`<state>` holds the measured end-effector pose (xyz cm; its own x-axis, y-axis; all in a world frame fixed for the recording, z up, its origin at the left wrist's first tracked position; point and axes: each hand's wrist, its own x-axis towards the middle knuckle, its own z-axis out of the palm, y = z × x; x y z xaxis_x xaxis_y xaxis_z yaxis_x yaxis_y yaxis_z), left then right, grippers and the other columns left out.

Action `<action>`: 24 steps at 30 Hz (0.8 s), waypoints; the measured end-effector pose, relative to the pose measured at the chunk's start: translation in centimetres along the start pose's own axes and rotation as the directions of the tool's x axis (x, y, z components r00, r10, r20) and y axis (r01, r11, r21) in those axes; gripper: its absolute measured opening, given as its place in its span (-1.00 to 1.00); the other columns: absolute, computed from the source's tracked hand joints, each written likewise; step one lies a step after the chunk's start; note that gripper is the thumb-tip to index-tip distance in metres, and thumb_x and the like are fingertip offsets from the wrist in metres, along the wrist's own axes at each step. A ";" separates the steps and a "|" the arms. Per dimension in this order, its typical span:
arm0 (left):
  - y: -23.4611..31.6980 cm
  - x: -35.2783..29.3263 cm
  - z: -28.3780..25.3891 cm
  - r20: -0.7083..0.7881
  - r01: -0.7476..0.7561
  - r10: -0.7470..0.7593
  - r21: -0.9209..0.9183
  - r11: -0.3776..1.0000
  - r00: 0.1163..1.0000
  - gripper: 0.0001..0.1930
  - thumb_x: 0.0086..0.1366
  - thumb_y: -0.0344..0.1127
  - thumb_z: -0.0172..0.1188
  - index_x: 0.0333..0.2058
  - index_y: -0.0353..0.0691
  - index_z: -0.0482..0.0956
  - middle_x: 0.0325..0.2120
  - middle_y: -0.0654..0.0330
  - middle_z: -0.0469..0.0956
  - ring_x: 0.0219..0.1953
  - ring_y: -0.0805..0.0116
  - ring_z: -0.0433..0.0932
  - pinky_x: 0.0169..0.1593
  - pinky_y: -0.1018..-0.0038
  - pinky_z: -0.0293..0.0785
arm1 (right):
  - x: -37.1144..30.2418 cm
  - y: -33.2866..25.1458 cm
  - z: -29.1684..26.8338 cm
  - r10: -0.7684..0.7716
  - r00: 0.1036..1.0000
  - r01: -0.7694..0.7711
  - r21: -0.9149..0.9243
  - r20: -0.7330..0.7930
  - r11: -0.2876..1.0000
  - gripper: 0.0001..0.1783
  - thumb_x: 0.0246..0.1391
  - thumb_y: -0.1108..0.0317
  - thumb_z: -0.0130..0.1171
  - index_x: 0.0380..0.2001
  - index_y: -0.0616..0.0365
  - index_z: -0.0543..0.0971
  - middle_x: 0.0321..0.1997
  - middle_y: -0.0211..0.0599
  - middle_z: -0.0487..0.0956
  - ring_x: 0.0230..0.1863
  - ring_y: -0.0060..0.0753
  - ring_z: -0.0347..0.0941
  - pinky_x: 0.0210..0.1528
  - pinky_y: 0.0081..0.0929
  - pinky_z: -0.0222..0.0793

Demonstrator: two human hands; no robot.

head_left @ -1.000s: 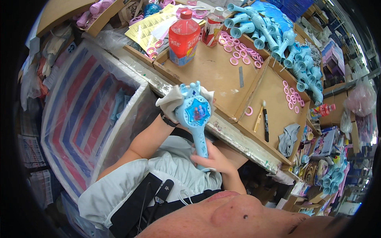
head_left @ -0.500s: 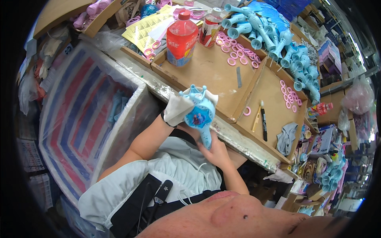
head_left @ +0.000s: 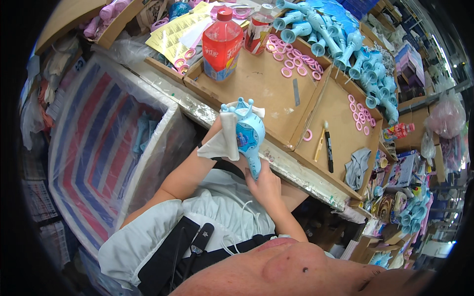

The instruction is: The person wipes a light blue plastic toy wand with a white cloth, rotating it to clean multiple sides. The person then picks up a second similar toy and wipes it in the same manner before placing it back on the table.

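A light-blue toy wand [head_left: 251, 135] with a crown-shaped top and a picture on its round head is held up over my lap. My right hand [head_left: 266, 186] is closed around the lower end of its handle. A white cloth [head_left: 223, 138] wraps behind and beside the wand's head. My left hand [head_left: 212, 131] holds the cloth against the head, with its fingers mostly hidden by cloth and wand.
Beyond my lap, a cardboard tray [head_left: 269, 106] holds pink rings [head_left: 296, 61], a red-labelled bottle [head_left: 222, 47], a metal strip and a black marker [head_left: 329, 150]. Blue handle parts [head_left: 321, 29] are heaped behind it. At left stands a plastic-lined striped bin [head_left: 98, 148] with blue pieces inside.
The wand has turned about its length, so its picture now faces more to the left. The cloth has shifted down along the left side of the head.
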<state>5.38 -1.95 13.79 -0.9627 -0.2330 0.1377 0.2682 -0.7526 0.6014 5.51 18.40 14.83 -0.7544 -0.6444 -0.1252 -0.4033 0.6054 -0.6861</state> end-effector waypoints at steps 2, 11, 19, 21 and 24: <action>-0.5 -0.1 0.0 0.000 0.011 -0.011 -0.079 0.997 1.000 -0.54 0.30 -0.21 0.14 0.08 -0.32 0.33 0.00 -0.02 0.46 0.02 0.29 0.48 0.03 0.40 0.52 | -0.3 -0.4 -0.2 0.024 1.000 -0.024 -0.018 0.005 1.000 -0.54 0.06 0.19 0.16 -0.08 0.25 0.31 -0.35 0.24 0.55 -0.37 0.30 0.50 -0.33 0.02 0.40; -2.3 -0.7 5.9 -0.328 -0.055 0.194 0.391 0.919 0.925 -0.56 0.40 0.01 -0.11 0.01 -0.24 0.39 -0.19 0.12 0.52 -0.25 0.27 0.54 -0.10 0.38 0.52 | 0.6 -1.8 0.8 0.074 0.991 -0.071 0.025 -0.112 0.997 -0.53 0.04 0.20 0.17 -0.14 0.31 0.28 -0.44 0.28 0.53 -0.40 0.34 0.48 -0.37 0.07 0.39; -1.0 1.4 6.0 -0.449 -0.079 0.169 0.212 0.974 0.877 -0.41 0.41 0.19 -0.23 0.01 -0.26 0.42 -0.18 0.09 0.54 -0.18 0.27 0.53 -0.09 0.45 0.49 | 0.7 -2.2 0.3 0.102 0.993 -0.098 0.069 -0.058 0.993 -0.50 0.03 0.19 0.18 -0.14 0.34 0.26 -0.47 0.32 0.52 -0.39 0.40 0.46 -0.35 0.09 0.38; -2.3 0.8 5.5 -0.428 -0.067 0.068 0.018 0.998 0.901 -0.40 0.41 0.20 -0.25 0.01 -0.25 0.42 -0.17 0.06 0.54 -0.18 0.23 0.54 -0.09 0.41 0.51 | 1.0 -2.0 0.2 0.079 0.996 -0.074 0.100 -0.049 0.992 -0.51 0.05 0.20 0.17 -0.14 0.34 0.26 -0.47 0.27 0.53 -0.41 0.34 0.48 -0.36 0.06 0.39; -2.1 0.7 3.3 0.036 0.243 -0.285 -0.629 0.738 0.958 -0.40 0.37 0.20 -0.17 0.01 -0.27 0.42 -0.12 -0.03 0.53 -0.12 0.10 0.55 -0.03 0.22 0.52 | 0.8 -1.4 -0.4 0.031 0.998 -0.043 0.202 0.063 0.978 -0.53 0.09 0.21 0.15 -0.12 0.33 0.25 -0.45 0.12 0.55 -0.45 0.16 0.53 -0.40 -0.06 0.43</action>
<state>4.06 1.48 15.23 -0.9998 0.0132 -0.0114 -0.0130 -0.9998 -0.0177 5.26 17.22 15.99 -0.7325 -0.6532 -0.1915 -0.2572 0.5261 -0.8106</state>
